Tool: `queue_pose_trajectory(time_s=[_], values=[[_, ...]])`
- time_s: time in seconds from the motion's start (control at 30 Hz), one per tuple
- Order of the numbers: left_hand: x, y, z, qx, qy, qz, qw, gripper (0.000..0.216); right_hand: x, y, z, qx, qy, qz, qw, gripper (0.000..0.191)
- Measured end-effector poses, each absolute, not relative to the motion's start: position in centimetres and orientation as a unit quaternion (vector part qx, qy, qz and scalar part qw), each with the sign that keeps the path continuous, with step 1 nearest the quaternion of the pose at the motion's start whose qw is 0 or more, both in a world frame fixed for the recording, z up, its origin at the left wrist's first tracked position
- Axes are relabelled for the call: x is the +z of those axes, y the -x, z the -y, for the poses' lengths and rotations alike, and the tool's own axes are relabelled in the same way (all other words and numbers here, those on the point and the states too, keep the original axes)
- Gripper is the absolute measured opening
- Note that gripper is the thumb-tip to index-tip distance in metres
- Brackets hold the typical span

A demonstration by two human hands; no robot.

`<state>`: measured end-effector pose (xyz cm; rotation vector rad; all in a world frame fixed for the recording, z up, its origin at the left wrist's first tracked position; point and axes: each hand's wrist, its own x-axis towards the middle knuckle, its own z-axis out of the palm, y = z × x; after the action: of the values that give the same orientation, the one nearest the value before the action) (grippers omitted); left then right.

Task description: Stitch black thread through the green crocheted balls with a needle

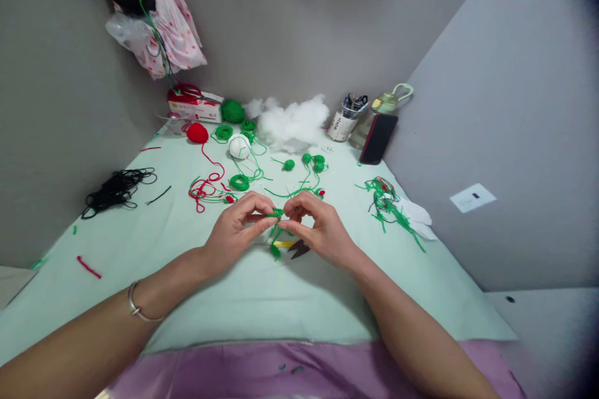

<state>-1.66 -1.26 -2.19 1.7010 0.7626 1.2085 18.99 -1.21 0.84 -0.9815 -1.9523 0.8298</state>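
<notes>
Between my two hands, over the middle of the table, is a small green crocheted piece (277,213) with strands hanging below it. The thumb and fingers of my left hand (238,227) pinch it from the left. My right hand (318,227) pinches at its right side, fingertips close to the left ones. A green leaf-shaped bit (275,252) dangles or lies just under my fingers; I cannot tell which. Dark scissor-like blades (298,249) and a yellow strip (283,244) lie beneath my right hand, partly hidden by it.
White stuffing (294,121) is heaped at the back. Around it are a green yarn ball (233,111), a red yarn ball (197,133), and a white ball (239,146). Black yarn (116,192) lies left; green scraps (393,209), a phone (379,139) and a pen cup (344,123) are right.
</notes>
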Motion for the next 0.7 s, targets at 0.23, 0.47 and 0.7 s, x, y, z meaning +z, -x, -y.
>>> queue_pose_trajectory(time_s=[0.23, 0.47, 0.7], values=[[-2.61, 1.77, 1.08, 0.505, -0.683, -0.311, 0.425, 0.006, 0.80, -19.05, 1.38, 0.324, 0.385, 0.778, 0.376, 0.008], [-2.28, 1.82, 1.10, 0.506, -0.694, -0.313, 0.406, 0.004, 0.81, -18.93, 1.42, 0.306, 0.373, 0.791, 0.377, 0.005], [-2.02, 1.65, 1.02, 0.532, -0.677, -0.331, 0.386, 0.006, 1.65, -19.18, 1.76, 0.323, 0.383, 0.787, 0.361, 0.012]])
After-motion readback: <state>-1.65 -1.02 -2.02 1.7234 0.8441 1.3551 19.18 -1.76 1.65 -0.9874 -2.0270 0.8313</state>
